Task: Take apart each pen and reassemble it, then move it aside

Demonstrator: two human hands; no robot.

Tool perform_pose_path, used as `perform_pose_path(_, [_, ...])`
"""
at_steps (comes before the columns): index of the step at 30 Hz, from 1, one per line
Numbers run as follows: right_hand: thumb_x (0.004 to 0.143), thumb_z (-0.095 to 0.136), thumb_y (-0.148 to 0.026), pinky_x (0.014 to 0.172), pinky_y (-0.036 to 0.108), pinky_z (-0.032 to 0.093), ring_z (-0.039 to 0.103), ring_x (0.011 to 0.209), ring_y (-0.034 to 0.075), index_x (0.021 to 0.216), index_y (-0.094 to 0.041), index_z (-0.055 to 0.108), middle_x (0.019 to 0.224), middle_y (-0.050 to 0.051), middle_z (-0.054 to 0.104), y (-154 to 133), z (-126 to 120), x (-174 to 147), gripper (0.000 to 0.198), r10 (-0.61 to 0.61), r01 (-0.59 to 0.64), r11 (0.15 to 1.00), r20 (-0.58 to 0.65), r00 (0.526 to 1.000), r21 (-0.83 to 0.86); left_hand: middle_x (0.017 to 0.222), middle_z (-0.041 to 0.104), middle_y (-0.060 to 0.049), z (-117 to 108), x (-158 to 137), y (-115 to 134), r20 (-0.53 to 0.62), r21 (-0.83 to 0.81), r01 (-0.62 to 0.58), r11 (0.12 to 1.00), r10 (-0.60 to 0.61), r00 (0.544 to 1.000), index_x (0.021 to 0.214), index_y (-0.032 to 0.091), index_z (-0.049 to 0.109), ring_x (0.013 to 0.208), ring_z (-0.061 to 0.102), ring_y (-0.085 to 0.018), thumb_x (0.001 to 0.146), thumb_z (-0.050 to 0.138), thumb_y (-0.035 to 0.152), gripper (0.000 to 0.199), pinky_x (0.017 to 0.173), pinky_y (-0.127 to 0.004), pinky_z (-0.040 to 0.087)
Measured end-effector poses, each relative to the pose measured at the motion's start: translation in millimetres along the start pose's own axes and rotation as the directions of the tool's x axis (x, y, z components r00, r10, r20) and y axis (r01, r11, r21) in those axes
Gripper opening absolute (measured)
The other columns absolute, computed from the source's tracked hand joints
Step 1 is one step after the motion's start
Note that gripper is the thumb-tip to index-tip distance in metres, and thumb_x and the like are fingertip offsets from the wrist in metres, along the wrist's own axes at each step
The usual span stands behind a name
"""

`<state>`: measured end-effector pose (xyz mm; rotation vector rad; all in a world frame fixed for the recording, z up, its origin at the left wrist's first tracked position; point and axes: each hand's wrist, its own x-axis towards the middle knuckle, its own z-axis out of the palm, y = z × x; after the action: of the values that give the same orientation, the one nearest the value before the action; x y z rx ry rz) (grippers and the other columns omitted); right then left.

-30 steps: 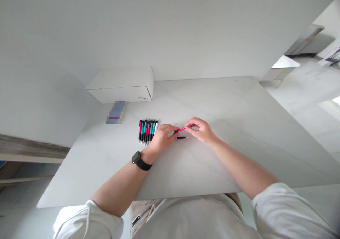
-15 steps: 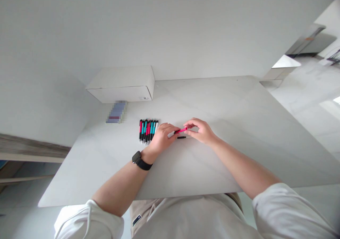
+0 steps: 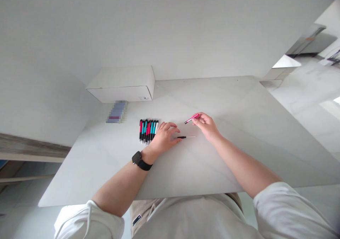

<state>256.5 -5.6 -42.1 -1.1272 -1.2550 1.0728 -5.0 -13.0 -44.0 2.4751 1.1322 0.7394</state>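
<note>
Pink barrel moved right, white pen part-hidden

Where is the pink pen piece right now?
In the head view, the pink pen piece is held in the right hand, right of the picture's middle, beyond the thin black-and-white stick on the table.

Pen barrel: glossy plastic
Pens: plastic, shiny metal-looking tips
Bench: smooth, faint sheen
Box: matt card
Wall behind box: matt
Trousers: ribbed cloth
</note>
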Motion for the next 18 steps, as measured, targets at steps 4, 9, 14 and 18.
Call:
perform_pose_path(4, [0.081,0.085,-0.05,0.083,0.034,0.059,0.069,0.102,0.022,0.097,-0.026,0.073,0.107,0.004,0.074,6,-5,6,0.031,0.08,-0.073,0.985,-0.038,0.996,0.157,0.13,0.066,-0.005,4,-2,-2,0.089,0.031,-0.035,0.999,0.032,0.995,0.104,0.031,0.077,0.128,0.059,-0.029,0.089,0.078,0.036,0.016,0.128,-0.061,0.024])
perform_pose_path(9, [0.078,0.088,-0.051,0.087,0.036,0.06,0.068,0.107,0.022,0.093,-0.028,0.073,0.113,0.003,0.073,8,-6,8,0.031,0.149,-0.133,0.949,-0.036,0.988,0.286,0.129,0.067,-0.005,3,0,-2,0.082,0.007,-0.033,0.999,0.032,0.996,0.102,0.03,0.077,0.125,0.061,-0.028,0.094,0.071,0.03,0.01,0.128,-0.061,0.026])
perform_pose_path(14, [0.076,0.089,-0.051,0.092,0.039,0.06,0.069,0.107,0.022,0.092,-0.028,0.073,0.114,0.003,0.074,12,-11,12,0.032,0.176,-0.145,0.945,-0.082,0.981,0.292,0.119,0.071,-0.007,-3,4,1,-0.016,-0.089,-0.021,0.996,0.02,1.0,0.108,0.027,0.074,0.114,0.065,-0.026,0.097,0.065,0.027,0.014,0.114,-0.051,0.046])
perform_pose_path(18, [0.078,0.088,-0.049,0.1,0.042,0.057,0.07,0.106,0.023,0.097,-0.027,0.075,0.112,0.005,0.076,13,-13,12,0.032,0.096,-0.078,0.975,-0.077,0.992,0.206,0.112,0.073,-0.006,-7,5,3,-0.117,-0.183,0.087,0.979,-0.109,0.987,0.113,0.026,0.068,0.108,0.068,-0.024,0.101,0.061,0.029,0.015,0.1,-0.042,0.053])
